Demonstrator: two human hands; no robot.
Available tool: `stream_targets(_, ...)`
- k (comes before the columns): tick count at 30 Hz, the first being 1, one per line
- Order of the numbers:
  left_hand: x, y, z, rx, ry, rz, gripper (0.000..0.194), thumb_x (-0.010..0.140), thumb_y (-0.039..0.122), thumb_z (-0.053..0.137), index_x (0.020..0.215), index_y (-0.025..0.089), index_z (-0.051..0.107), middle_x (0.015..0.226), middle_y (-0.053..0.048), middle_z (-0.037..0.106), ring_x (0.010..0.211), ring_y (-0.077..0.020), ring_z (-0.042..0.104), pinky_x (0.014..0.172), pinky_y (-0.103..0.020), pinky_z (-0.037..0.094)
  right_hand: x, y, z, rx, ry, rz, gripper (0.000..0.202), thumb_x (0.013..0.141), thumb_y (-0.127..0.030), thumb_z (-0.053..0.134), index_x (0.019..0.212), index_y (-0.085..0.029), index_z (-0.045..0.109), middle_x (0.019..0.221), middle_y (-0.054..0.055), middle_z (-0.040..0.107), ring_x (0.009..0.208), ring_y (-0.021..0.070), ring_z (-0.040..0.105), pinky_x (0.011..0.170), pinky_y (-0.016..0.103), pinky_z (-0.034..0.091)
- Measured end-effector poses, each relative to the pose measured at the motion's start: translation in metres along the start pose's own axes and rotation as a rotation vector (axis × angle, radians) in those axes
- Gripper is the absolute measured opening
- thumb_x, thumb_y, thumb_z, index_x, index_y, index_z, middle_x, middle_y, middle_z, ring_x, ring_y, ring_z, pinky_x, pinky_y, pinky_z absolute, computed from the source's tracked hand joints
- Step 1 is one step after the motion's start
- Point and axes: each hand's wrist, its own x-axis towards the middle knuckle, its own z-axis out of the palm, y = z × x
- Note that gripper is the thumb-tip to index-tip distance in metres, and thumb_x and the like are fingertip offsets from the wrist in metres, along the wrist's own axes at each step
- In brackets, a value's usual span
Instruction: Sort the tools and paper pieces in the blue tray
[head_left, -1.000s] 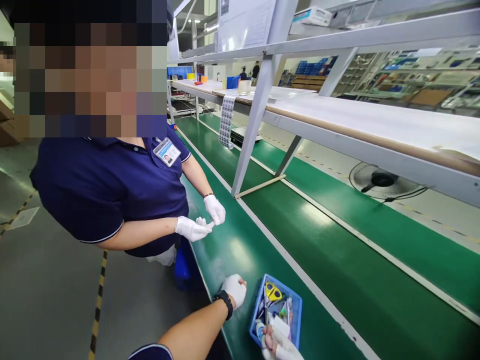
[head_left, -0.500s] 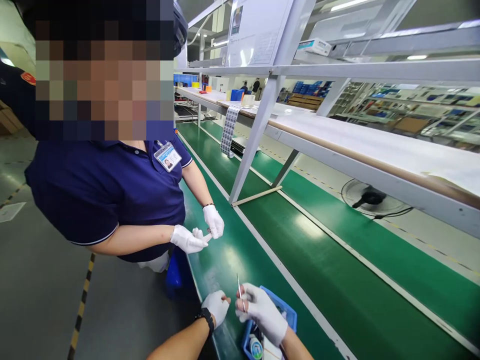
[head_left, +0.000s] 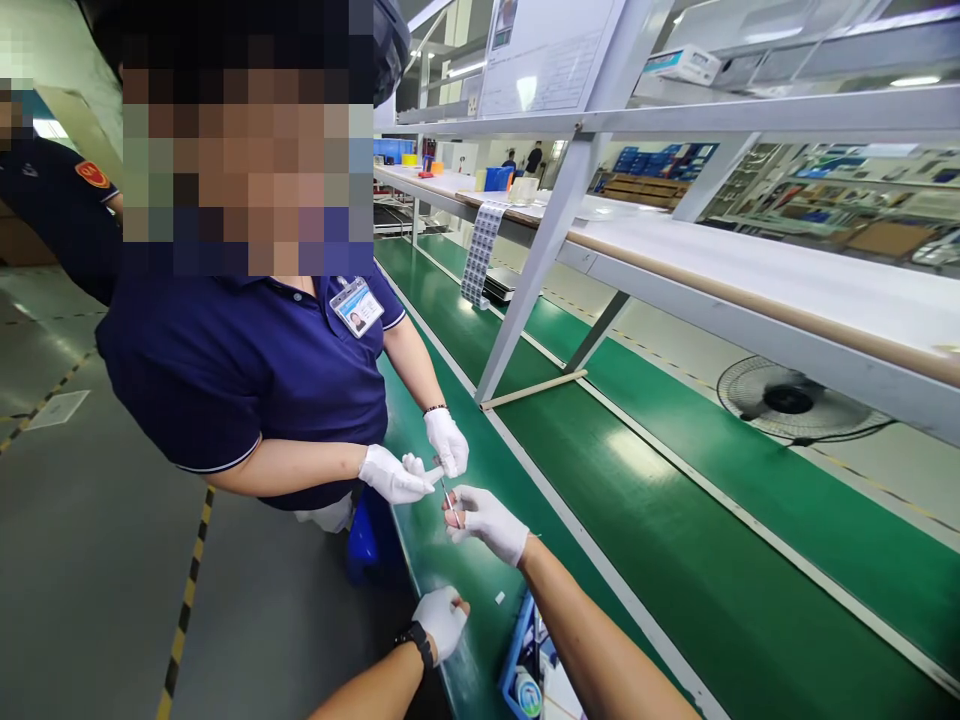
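Observation:
My right hand [head_left: 486, 522], in a white glove with bare fingertips, is closed around small metal scissors [head_left: 450, 502]. Their tips reach up to the gloved fingers of a co-worker, whose own hands [head_left: 420, 472] meet above the bench and pinch at a glove fingertip. Whether the blades touch the glove I cannot tell. My left hand [head_left: 441, 622], also gloved and with a dark watch at the wrist, is curled at the near edge of the green bench; its palm side is hidden. A small white scrap [head_left: 500, 598] lies between my hands.
A blue basket [head_left: 513, 655] with a round-lidded container and other items stands under my right forearm. Beyond the green conveyor [head_left: 660, 540] rises a white shelf frame [head_left: 536, 270]. A strip of labels [head_left: 481, 255] hangs from the shelf. A floor fan [head_left: 787, 398] stands behind.
My right hand has moved forward with the scissors, up to the co-worker's hands. The white scrap and more of the bench now show. My left hand stays near the edge.

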Motion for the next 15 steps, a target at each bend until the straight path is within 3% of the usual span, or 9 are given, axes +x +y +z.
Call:
stream_targets(10,-0.003,0.008,-0.007,0.026,-0.022,0.007,0.018,0.072,0.044,0.057,0.063,0.029,0.053,0.061,-0.002,0.054,0.073,-0.0315,0.064,0.073,-0.046,0.047,0.011,-0.012,-0.006,-0.069,-0.012,0.007,0.057,0.050,-0.049,0.091,0.079,-0.015,0.055,0.070,-0.001,0.059,0.062,0.0129,0.057,0.057,0.026,0.049)
stream_targets(15,-0.008,0.011,-0.002,0.022,-0.020,0.006,0.020,0.070,0.044,0.057,0.061,0.027,0.051,0.057,-0.002,0.050,0.071,-0.0302,0.063,0.076,-0.046,0.048,0.016,-0.015,-0.013,-0.096,-0.010,0.030,0.052,0.047,-0.045,0.090,0.074,-0.014,0.057,0.068,0.001,0.062,0.057,0.0133,0.057,0.052,0.026,0.049)
